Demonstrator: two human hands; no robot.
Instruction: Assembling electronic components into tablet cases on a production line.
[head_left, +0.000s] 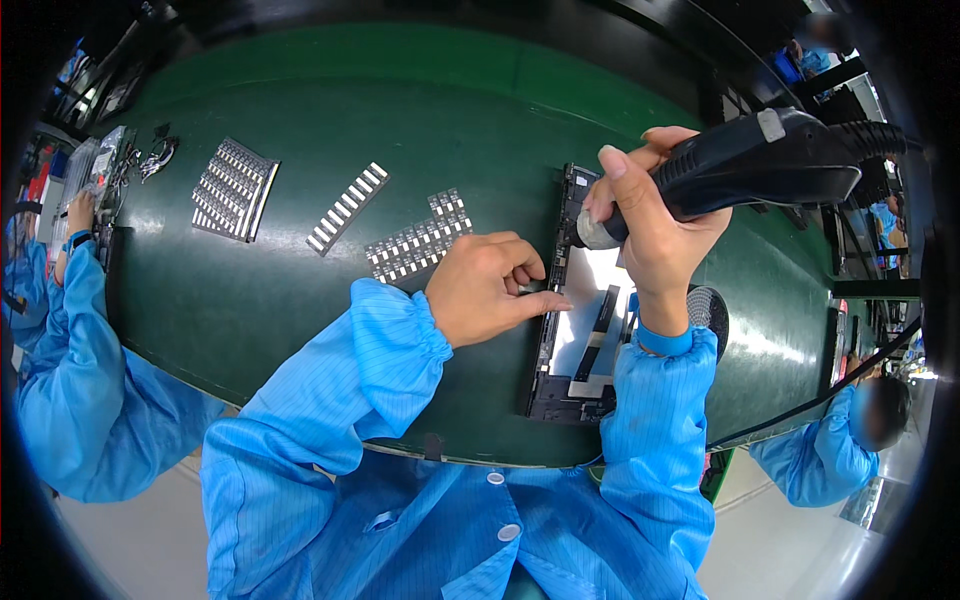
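A dark casing (577, 335) with a silvery panel is lying near the front edge of the green table (285, 310), right of its middle. The right hand (655, 225) is clamping its fingers round a black corded tool (760, 165), bringing its pale tip over the casing's far part; contact isn't showing. The left hand (487, 288) is curling its fingers, thumb reaching the casing's left edge; whether they are pinching anything, I cannot tell. Work here is seemingly going on, unfinished; dark strips (415, 248) toward the table's left are perhaps awaiting use.
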